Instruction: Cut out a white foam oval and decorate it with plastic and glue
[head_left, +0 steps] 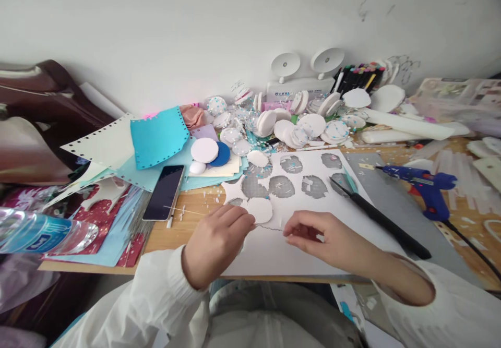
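A thin, dark, twisted wire (pixel 269 227) runs between my two hands just above a white foam sheet. My left hand (pixel 216 241) is closed, pinching one end, and a pale straight length sticks out leftward past it toward the phone. The other end sits between the thumb and fingers of my right hand (pixel 321 236), whose fingertips are pinched together. Right beside my left fingers, a white foam disc (pixel 260 211) lies on the sheet (pixel 274 259). Several rough round holes are cut in that sheet, showing grey beneath.
A black-handled craft knife (pixel 387 223) lies at the sheet's right, and a blue glue gun (pixel 430 186) beyond it. A phone (pixel 164 192) and a water bottle (pixel 43 231) are on the left. White discs (pixel 287 133) and coloured papers (pixel 159 138) crowd the back.
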A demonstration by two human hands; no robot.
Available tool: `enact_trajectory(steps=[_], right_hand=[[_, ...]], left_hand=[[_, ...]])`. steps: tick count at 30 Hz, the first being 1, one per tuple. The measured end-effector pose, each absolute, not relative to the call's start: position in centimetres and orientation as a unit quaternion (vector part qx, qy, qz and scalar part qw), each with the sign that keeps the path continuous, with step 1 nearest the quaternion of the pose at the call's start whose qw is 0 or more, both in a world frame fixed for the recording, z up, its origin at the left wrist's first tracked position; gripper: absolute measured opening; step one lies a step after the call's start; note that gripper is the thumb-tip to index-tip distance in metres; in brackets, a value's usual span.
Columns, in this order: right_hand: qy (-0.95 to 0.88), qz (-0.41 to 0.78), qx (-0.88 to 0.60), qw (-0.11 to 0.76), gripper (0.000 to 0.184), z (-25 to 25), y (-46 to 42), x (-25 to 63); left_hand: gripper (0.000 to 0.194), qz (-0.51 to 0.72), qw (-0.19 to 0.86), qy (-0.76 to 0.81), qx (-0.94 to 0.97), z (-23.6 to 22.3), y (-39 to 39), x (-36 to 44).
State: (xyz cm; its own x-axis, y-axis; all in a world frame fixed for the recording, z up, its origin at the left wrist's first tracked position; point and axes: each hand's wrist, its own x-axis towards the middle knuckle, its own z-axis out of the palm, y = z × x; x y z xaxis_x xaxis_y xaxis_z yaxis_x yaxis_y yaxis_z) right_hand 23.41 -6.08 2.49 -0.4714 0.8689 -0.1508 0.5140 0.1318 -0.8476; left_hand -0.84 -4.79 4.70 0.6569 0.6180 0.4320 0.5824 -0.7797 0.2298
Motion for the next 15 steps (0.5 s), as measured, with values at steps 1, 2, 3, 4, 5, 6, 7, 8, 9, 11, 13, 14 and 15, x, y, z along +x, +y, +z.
enact_trajectory(steps=[1,2,3,4,5,6,7,8,9,11,13,14,15], right_hand=[[-0.743,0.431,-0.471,0.201,0.01,2.5,-6.1,23.3],[-0.769,0.389,-0.461,0.214,0.009,2.4,-6.2,23.3],[-0.803,0.322,-0.444,0.233,0.01,2.3,-6.2,23.2],[-0.84,0.231,-0.419,0.257,0.01,2.2,-6.3,23.2],[-0.871,0.125,-0.385,0.278,0.01,2.0,-6.4,23.2],[-0.891,0.018,-0.346,0.294,0.01,1.9,-6.4,23.3],[-0.899,-0.072,-0.308,0.302,0.009,1.7,-6.5,23.3],[-0.902,-0.135,-0.277,0.302,0.01,1.6,-6.6,23.4],[-0.903,-0.171,-0.256,0.3,0.012,1.5,-6.6,23.5],[-0.904,-0.188,-0.247,0.293,0.013,1.4,-6.6,23.6],[-0.904,-0.175,-0.268,0.285,0.011,1.4,-6.5,23.6],[-0.901,-0.164,-0.284,0.282,0.01,1.3,-6.5,23.6],[-0.898,-0.15,-0.302,0.282,0.008,1.3,-6.5,23.6]], left_hand=[[0.014,0.251,0.06,0.341,0.904,4.6,-4.8,-0.8],[0.015,0.25,0.1,0.356,0.895,4.6,-4.8,-0.8],[0.016,0.248,0.157,0.378,0.878,4.6,-4.8,-0.8],[0.017,0.243,0.23,0.405,0.851,4.7,-4.7,-0.9],[0.017,0.23,0.322,0.43,0.812,4.8,-4.5,-0.9],[0.019,0.207,0.424,0.448,0.759,5.0,-4.2,-1.0],[0.022,0.177,0.526,0.455,0.697,5.1,-4.0,-1.0],[0.024,0.143,0.614,0.454,0.63,5.2,-3.7,-1.1],[0.026,0.111,0.681,0.446,0.57,5.3,-3.4,-1.2],[0.03,0.088,0.74,0.441,0.501,5.3,-3.1,-1.2],[0.029,0.137,0.708,0.458,0.52,5.0,-3.4,-1.1],[0.029,0.179,0.66,0.472,0.557,4.8,-3.7,-1.0],[0.028,0.221,0.588,0.488,0.606,4.5,-4.1,-0.9]])
